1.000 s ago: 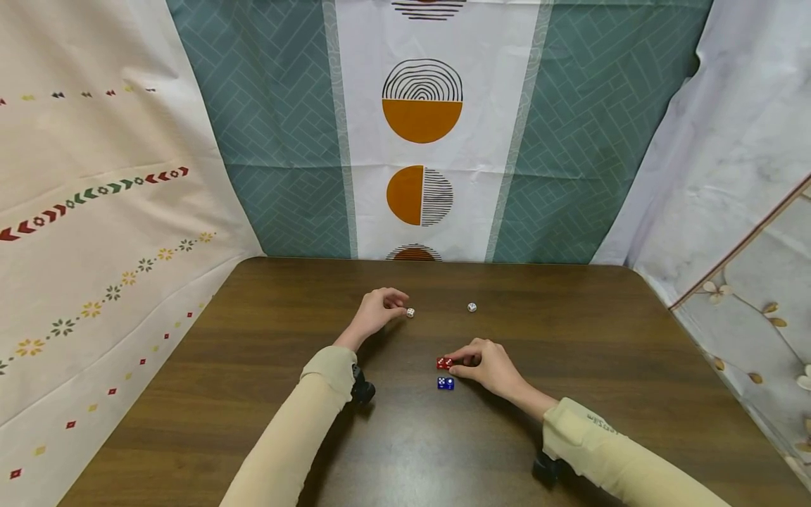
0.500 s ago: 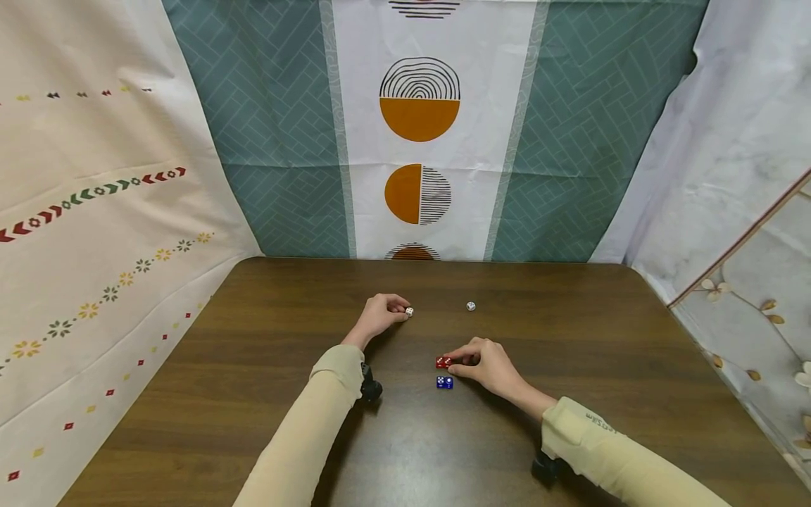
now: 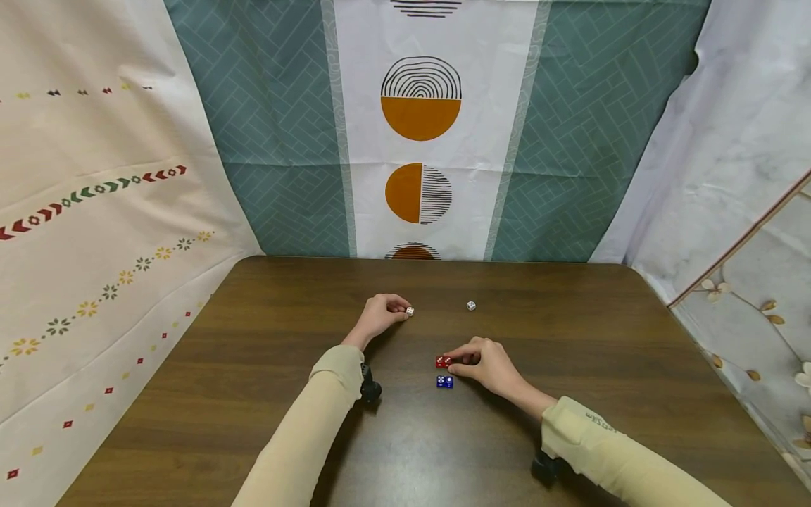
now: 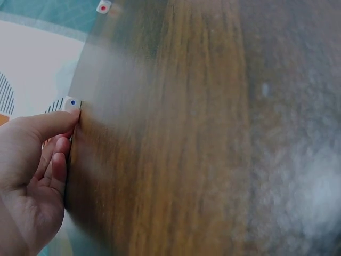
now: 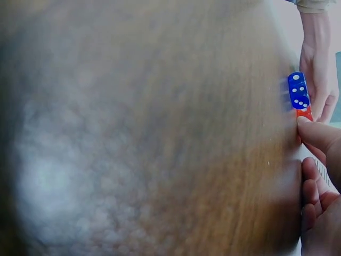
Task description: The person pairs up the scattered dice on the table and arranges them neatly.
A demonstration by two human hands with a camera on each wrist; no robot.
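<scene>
We cannot read the pips on the far white die [image 3: 472,305], too small, red die [image 5: 305,112] half hidden behind the right hand's fingertip [image 5: 314,130], tabletop [image 4: 213,160] blurred in both wrist views.

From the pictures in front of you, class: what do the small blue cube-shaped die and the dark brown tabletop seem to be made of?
Small blue cube-shaped die: probably translucent glossy plastic, judging by its bright, see-through colour and painted white pips. Dark brown tabletop: wood or wood-look laminate, with visible streaked grain and a soft sheen.

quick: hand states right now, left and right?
Left hand: fingers curled, fingertips pinching the white die on the table.
Right hand: fingertips pinching the red die, just behind the blue die.
</scene>
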